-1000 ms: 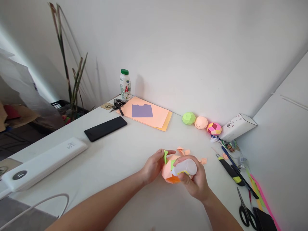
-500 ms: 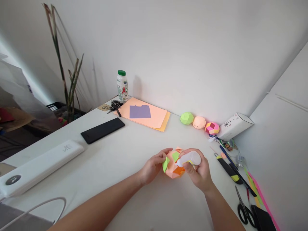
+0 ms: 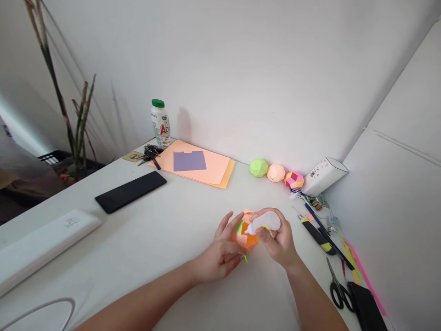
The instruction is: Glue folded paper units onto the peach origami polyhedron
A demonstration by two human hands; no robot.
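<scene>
A faceted paper ball (image 3: 251, 242) in peach and orange, with a green face, is held low over the white table by my left hand (image 3: 223, 253). That hand's fingers reach along the ball's left side. A small green paper piece (image 3: 245, 258) sticks out below its fingertips; how it is pinched is partly hidden. My right hand (image 3: 280, 239) is closed round a white glue bottle (image 3: 270, 221), tilted so its nozzle (image 3: 247, 231) points down at an orange face. Whether the nozzle touches the paper is unclear. My right hand hides the ball's right side.
Three finished paper balls (image 3: 276, 173) sit by the wall beside a white box (image 3: 325, 176). At right lie a cutter (image 3: 317, 234), a pen and scissors (image 3: 339, 289). Peach paper sheets (image 3: 213, 168), keys, a black phone-like slab (image 3: 131, 191) and a green-capped bottle (image 3: 161, 124) are left.
My left hand has shifted round the ball, its fingers more spread, and the green piece has gone from the ball's left to below it. The nozzle stays over the ball. The view has swung right.
</scene>
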